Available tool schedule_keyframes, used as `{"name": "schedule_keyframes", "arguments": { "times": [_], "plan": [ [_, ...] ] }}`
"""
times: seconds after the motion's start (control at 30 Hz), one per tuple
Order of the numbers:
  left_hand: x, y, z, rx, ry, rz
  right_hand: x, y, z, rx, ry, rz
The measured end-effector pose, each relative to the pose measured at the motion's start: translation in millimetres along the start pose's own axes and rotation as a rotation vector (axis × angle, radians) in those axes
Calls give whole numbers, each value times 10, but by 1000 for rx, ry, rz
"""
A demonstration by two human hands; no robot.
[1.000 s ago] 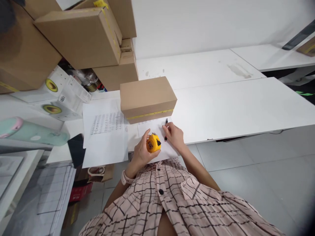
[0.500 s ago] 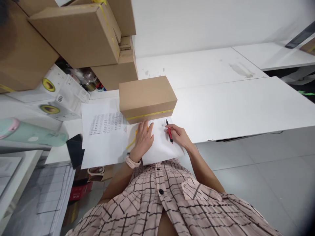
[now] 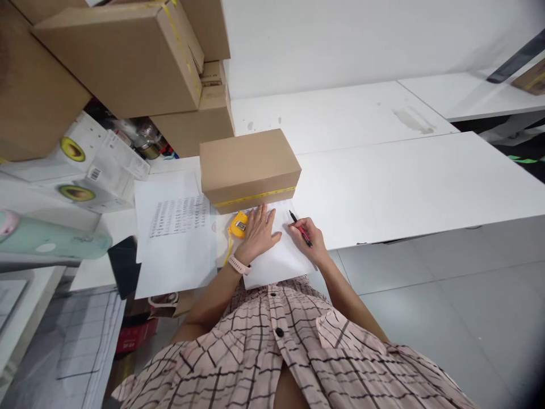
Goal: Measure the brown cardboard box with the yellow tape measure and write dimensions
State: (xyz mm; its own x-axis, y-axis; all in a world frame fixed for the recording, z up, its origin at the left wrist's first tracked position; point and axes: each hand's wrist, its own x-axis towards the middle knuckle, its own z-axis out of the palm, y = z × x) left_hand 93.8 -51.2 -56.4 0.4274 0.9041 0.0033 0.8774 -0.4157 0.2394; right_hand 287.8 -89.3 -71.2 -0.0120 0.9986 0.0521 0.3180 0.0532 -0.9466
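Observation:
My left hand [image 3: 259, 232] lies flat with fingers spread on a white sheet of paper [image 3: 275, 264]. Just left of it sits a yellow tape measure [image 3: 238, 225], its yellow strip running down toward my wrist. My right hand [image 3: 310, 238] grips a red and black pen [image 3: 303, 232] over the right side of the same sheet; I cannot tell which end touches the paper. Behind both hands stands a closed cardboard box [image 3: 251, 165] with a yellow measuring strip along its lower front. Its front edge meets the top of the sheet.
Printed sheets [image 3: 174, 255] lie to the left, with a dark flat object [image 3: 124, 266] and a mint green bottle [image 3: 51, 236] beyond. Stacked cartons [image 3: 119, 62] rise at the back left. The white table [image 3: 383, 187] stretches right, its front edge above the tiled floor.
My left hand has shifted right, off the tape measure, which now shows fully. The pen has been turned in my right hand and is held more slanted.

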Motion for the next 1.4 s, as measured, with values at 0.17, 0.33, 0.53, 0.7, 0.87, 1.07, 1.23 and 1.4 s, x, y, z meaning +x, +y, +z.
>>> {"name": "schedule_keyframes", "arguments": {
  "times": [0.17,0.33,0.53,0.7,0.87,1.07,1.23,1.4],
  "plan": [
    [26,-95,-12,17,-18,5,-1,-31,-39,92,3,10],
    [30,-18,85,-20,-34,-17,274,-151,-4,260,7,42],
    [-18,114,225,-26,41,-90,865,-127,319,273,25,73],
    [-65,93,267,-48,97,-79,1012,-20,504,218,115,38],
    [-62,80,267,-60,95,-78,986,3,523,132,209,-8],
    [-65,74,276,-49,100,-68,989,9,538,140,231,-8],
    [-64,77,283,-19,88,-79,993,31,550,164,248,-23],
    [-65,80,285,0,95,-77,1003,68,570,186,259,-39]
  ]
}}
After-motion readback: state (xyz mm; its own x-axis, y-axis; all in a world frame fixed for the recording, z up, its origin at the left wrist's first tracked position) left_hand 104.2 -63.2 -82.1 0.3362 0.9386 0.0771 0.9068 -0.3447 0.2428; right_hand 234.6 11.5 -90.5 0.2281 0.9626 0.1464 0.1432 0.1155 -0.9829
